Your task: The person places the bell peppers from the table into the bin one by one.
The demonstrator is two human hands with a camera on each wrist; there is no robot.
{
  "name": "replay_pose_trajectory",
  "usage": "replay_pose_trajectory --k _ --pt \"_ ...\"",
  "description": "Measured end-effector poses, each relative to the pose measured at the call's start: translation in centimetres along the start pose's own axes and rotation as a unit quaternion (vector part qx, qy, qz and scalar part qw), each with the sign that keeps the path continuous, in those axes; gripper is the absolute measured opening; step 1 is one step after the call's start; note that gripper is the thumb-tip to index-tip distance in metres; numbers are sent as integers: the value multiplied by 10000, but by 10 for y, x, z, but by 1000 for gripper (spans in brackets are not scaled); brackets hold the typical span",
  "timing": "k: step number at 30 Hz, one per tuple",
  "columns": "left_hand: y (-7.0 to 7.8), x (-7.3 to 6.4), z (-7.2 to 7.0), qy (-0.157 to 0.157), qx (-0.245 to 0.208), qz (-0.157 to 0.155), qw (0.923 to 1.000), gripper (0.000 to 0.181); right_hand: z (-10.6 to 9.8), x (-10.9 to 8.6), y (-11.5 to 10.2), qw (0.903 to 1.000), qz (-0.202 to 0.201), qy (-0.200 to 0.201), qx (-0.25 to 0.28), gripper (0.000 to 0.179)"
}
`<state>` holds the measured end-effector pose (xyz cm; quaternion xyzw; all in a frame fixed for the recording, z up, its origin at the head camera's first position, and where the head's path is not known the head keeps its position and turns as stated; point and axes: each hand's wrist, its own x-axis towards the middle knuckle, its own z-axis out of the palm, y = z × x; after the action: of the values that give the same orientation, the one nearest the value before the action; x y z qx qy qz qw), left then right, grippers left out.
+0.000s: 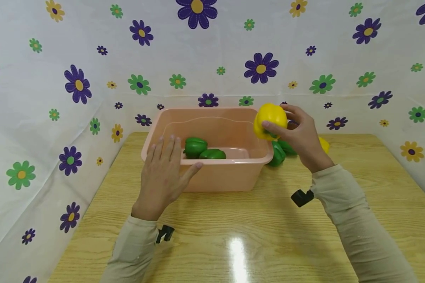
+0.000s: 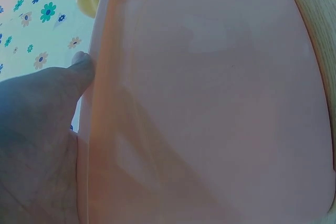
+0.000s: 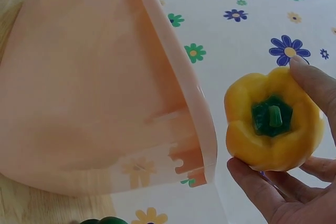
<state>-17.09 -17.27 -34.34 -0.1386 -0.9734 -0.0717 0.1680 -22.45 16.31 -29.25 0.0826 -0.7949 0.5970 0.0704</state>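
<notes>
Glossy, lobed yellow bell pepper [image 1: 270,116] is in the right hand [image 1: 301,131], up by the right rim of a pale pink, rectangular plastic tub [image 1: 219,177]. Right thumb is on its near side, other fingers curl around the far side; probably held this way because the round body gives thumb and fingers opposing faces. The green stem end is left uncovered, turned toward the wrist. Left hand [image 1: 161,177] lies at the tub's near-left corner, fingers straight and slightly apart, thumb out wide at the near rim, likely to steady the tub. Tub sits near the back edge of a light wood-grain table [image 1: 205,212], opening up, presumably within easy reach of both hands. Two glossy green bell peppers [image 1: 196,147] show inside, past the near rim. More green peppers [image 1: 277,154] lie just outside its right wall. Rounded yellow thing [image 1: 324,144] behind the right wrist, mostly hidden, can't tell what.
</notes>
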Motion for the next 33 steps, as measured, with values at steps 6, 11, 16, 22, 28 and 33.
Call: replay_pose_trajectory --k 6,11,16,22,28,33 --pt "0 0 0 17 -15 30 10000 96 3 1 0 10000 4 10 -85 74" --pt "0 0 1 44 -31 34 10000 96 4 1 0 9999 23 13 -151 74" --pt "0 0 1 84 11 65 9999 96 5 1 1 9999 44 -1 -115 74" --pt "-1 0 1 139 50 63 9999 96 6 2 1 10000 27 -48 8 73" --pt "-1 0 1 131 53 60 9999 96 7 1 1 9999 16 -89 56 72" --pt "0 0 1 115 23 46 9999 96 6 1 1 9999 28 -102 51 73"
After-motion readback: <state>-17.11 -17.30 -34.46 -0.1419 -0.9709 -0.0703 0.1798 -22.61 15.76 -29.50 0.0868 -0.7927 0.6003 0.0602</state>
